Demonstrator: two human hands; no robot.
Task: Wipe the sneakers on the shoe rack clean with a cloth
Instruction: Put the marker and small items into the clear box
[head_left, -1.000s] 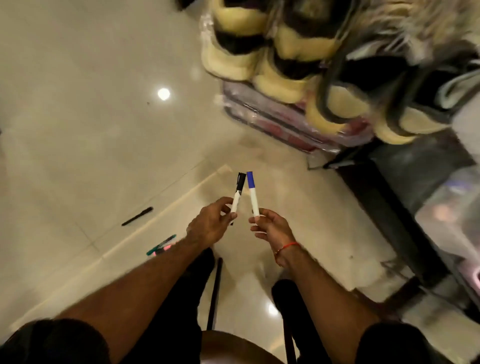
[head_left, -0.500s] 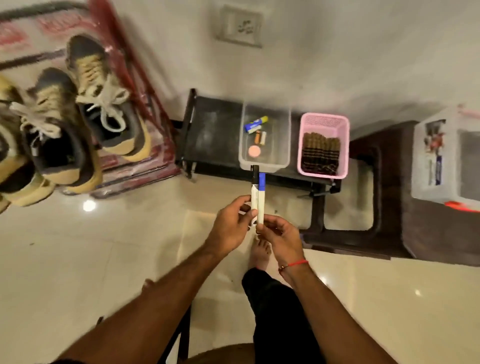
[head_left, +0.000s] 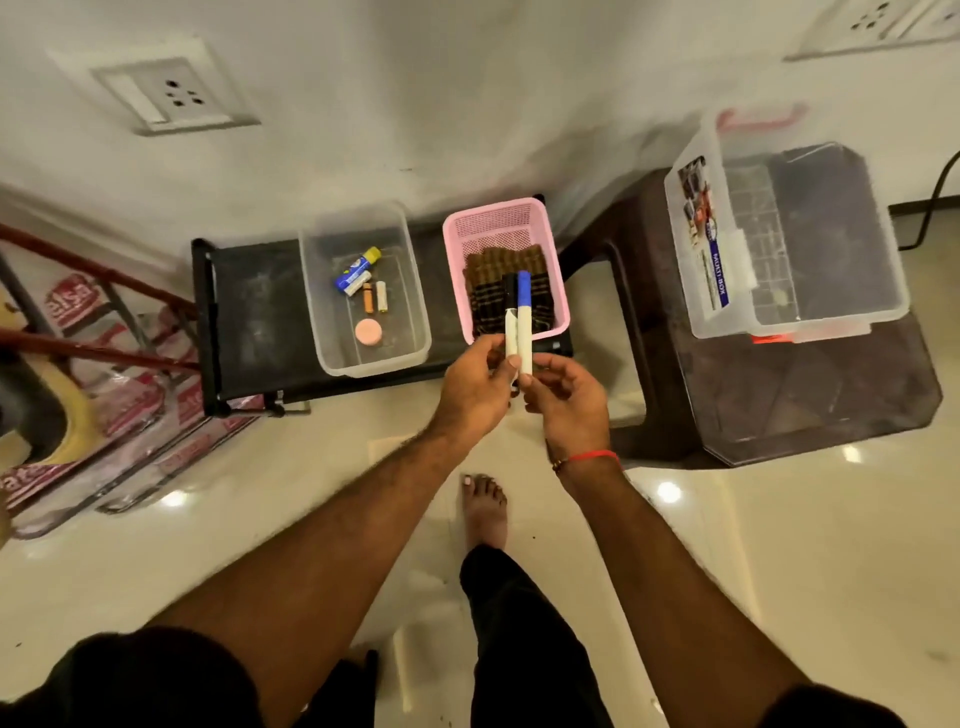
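My left hand (head_left: 475, 389) pinches a black-capped marker (head_left: 510, 301) and my right hand (head_left: 571, 405) pinches a blue-capped marker (head_left: 524, 312). The two markers stand upright side by side, touching, just in front of the pink basket (head_left: 493, 213). A folded dark checked cloth (head_left: 485, 291) lies in that basket. The red-framed shoe rack (head_left: 104, 358) shows at the left edge, with only a yellow-soled sneaker's edge (head_left: 67, 415) in view.
A clear tub (head_left: 318, 291) with small items and the pink basket sit on a low black table (head_left: 249, 312) against the wall. A large clear box (head_left: 800, 239) rests on a brown stool (head_left: 810, 405) at the right. My bare foot (head_left: 483, 509) stands on the glossy floor.
The view has swung right, from the sneakers on the rack to the table with the tubs. My hands brought the two markers together and now hold them in front of the pink basket.
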